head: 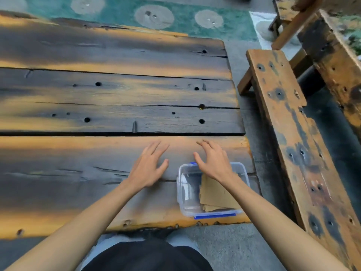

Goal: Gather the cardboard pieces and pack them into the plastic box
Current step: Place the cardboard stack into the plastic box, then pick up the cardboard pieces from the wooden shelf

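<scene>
Hovering both hands, fingers spread, empty: left hand (150,165) over the table (78,173), right hand (214,161) above the plastic box (182,192). Cardboard pieces (214,194) lie inside, right half. No loose pieces visible; packing seems done. Next likely calls for a lid, none in sight.

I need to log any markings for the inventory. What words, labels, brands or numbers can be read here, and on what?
None can be read.
Plastic box: clear walls, blue clips, no label visible.
Cardboard pieces: plain brown, no print showing.
Table and bench: only holes and dark stains, no writing.
</scene>
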`<action>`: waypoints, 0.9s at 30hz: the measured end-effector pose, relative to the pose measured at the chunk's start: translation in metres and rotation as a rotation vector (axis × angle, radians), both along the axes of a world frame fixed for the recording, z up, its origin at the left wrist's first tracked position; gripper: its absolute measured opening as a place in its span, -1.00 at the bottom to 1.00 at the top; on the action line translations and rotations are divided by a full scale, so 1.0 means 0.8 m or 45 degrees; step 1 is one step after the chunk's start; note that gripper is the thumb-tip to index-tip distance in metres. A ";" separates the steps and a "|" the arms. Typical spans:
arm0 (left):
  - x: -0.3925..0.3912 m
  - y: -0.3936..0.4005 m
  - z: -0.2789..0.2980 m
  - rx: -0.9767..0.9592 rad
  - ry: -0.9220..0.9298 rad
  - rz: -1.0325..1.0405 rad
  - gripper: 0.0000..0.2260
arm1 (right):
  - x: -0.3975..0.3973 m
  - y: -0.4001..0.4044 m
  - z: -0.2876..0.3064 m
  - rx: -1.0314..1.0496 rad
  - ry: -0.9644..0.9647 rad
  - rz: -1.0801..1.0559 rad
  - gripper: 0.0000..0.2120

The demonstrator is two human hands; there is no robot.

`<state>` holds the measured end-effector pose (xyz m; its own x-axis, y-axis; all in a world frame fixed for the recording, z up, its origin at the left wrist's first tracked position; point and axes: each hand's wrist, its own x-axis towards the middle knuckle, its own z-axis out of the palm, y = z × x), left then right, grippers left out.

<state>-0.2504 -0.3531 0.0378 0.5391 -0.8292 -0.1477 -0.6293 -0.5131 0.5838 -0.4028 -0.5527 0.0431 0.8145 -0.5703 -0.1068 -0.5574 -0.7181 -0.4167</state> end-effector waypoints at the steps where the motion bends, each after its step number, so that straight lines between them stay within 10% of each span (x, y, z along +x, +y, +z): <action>1: 0.009 0.012 0.001 -0.009 -0.027 0.031 -0.48 | 0.014 0.007 0.001 -0.013 -0.017 0.055 -0.49; 27: -0.111 0.371 0.057 0.234 -0.275 1.184 -0.30 | 0.123 0.263 0.054 -0.188 -0.170 1.104 -0.26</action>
